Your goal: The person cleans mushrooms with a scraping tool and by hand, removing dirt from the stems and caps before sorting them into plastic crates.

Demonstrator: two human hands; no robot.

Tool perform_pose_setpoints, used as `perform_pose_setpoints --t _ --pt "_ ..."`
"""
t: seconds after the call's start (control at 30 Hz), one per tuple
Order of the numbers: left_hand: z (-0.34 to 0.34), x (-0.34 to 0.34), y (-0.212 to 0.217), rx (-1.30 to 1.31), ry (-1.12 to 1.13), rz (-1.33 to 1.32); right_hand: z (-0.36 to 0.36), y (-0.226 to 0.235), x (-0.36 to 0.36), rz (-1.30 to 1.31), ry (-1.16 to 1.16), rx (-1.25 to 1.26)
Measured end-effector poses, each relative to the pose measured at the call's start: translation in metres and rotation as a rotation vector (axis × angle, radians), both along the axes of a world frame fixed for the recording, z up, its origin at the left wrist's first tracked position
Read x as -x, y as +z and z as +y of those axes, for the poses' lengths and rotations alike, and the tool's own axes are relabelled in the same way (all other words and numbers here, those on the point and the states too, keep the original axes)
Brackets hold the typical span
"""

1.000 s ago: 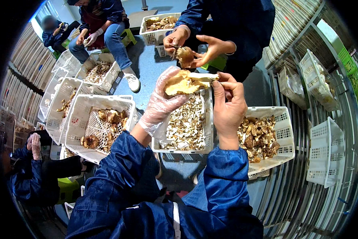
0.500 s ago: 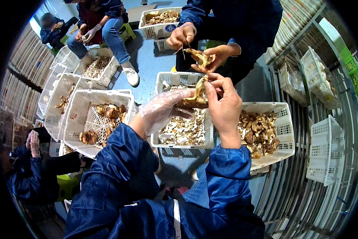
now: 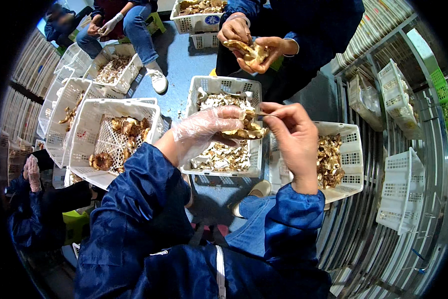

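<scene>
My left hand (image 3: 206,130), in a clear plastic glove, holds a tan mushroom (image 3: 245,130) over the middle white basket (image 3: 223,85). My bare right hand (image 3: 294,138) pinches a thin blade (image 3: 263,115) against the mushroom's top. Cut mushroom pieces (image 3: 219,154) fill the basket under both hands. Both blue sleeves rise from the lower edge.
A basket of dark mushrooms (image 3: 104,142) stands at my left, another basket (image 3: 344,149) at my right. Opposite me, a person's hands (image 3: 246,42) hold a mushroom. More white baskets (image 3: 67,99) line the left. Metal racks (image 3: 403,149) with baskets stand at the right. A seated person (image 3: 129,25) works at the back.
Both hands have come down from chest height toward the middle basket with the mushroom. The mushroom now lies flatter in my left hand, with the right hand at its top.
</scene>
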State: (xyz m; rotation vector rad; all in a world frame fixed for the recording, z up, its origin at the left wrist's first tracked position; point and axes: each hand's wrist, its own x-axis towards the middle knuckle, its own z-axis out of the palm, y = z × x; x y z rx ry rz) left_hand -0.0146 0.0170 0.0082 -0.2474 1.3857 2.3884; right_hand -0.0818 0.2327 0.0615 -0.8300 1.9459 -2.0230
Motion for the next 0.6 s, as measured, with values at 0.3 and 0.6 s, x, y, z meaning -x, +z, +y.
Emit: perform_pose_setpoints --t 0.3,0.6 --pt "-0.008 0.0 0.0 0.063 -0.114 0.103 0.028 -0.011 0.005 0.74 -0.016 -0.507" --pt "-0.003 -0.002 0.002 0.116 -0.174 0.053 0.024 -0.017 0.001 0.825 0.07 -0.614"
